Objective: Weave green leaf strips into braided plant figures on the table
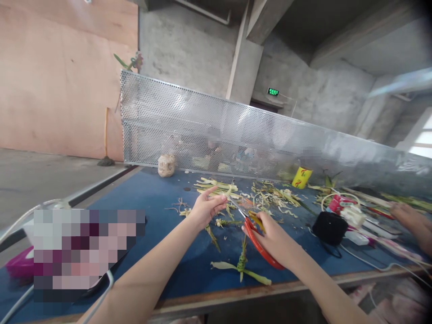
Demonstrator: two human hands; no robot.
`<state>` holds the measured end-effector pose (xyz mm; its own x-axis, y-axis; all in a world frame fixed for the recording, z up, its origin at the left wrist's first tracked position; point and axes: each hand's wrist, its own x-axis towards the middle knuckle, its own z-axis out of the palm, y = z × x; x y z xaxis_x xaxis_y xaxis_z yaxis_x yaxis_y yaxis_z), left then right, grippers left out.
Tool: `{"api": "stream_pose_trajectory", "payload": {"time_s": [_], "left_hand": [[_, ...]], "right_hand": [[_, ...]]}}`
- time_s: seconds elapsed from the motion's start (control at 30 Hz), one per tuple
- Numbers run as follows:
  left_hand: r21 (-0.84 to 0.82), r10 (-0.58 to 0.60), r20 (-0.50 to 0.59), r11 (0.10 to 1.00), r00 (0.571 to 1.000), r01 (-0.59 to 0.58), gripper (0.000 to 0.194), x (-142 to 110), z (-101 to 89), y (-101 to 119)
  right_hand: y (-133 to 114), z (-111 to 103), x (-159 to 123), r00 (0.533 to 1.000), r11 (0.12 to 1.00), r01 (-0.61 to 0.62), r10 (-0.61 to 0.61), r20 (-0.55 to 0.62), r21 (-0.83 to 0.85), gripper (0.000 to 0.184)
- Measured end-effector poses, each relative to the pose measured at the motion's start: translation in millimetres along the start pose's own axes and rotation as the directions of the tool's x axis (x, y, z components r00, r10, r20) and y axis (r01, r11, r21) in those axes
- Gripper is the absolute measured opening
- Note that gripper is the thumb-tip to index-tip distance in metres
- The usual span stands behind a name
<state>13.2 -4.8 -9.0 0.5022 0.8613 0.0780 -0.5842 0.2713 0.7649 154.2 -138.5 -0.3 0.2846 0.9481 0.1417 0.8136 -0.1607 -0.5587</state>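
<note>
My left hand [206,208] is closed in a pinch, with a thin pale green leaf strip [228,191] at its fingertips. In my right hand [275,238] are scissors [261,252] with red-orange handles, their blades pointing at the left fingertips. Whether the blades touch the strip is too small to tell. Nearer the table's front edge lies a woven green leaf piece [241,263] with strips spreading from its base. Beyond my left hand is a bunch of pale leaf strips [216,184]. A small knotted leaf piece [227,222] rests between my forearms.
Leaf scraps [276,195] litter the blue table [135,193] before a perforated metal screen [189,108]. A yellow can [302,177] and a black pouch [330,227] stand to the right, near another person's hand [410,220]. A pixelated patch covers the left front.
</note>
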Motion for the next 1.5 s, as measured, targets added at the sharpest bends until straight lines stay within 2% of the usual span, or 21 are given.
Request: {"api": "stream_pose_trajectory", "payload": {"time_s": [0.6, 0.77, 1.03, 1.33, 1.5], "left_hand": [[0.045, 0.0, 0.085, 0.999, 0.996, -0.004, 0.064, -2, -0.4, -1], [0.091, 0.007, 0.12, 0.996, 0.993, -0.018, 0.067, -2, -1.6, -2], [0.168, -0.007, 0.161, 0.986, 0.987, -0.02, 0.075, -1, -2.1, -4], [0.14, -0.009, 0.132, 0.99, 0.991, -0.01, 0.067, -1, -1.0, -7], [0.142, -0.026, 0.122, 0.99, 0.992, 0.009, 0.068, 0, -1.4, -10]], "right_hand": [[2, -3, -7, 0.997, 0.998, 0.048, -0.05, 0.055, 0.029, 0.027], [6, -5, -8, 0.997, 0.998, 0.06, -0.061, 0.046, 0.015, 0.026], [9, -14, -12, 0.994, 0.999, 0.036, -0.036, 0.108, -0.001, 0.031], [18, 2, -10, 0.999, 0.998, 0.046, -0.045, 0.022, -0.031, 0.034], [23, 6, -12, 0.999, 0.997, 0.042, -0.041, 0.023, -0.058, 0.037]]}}
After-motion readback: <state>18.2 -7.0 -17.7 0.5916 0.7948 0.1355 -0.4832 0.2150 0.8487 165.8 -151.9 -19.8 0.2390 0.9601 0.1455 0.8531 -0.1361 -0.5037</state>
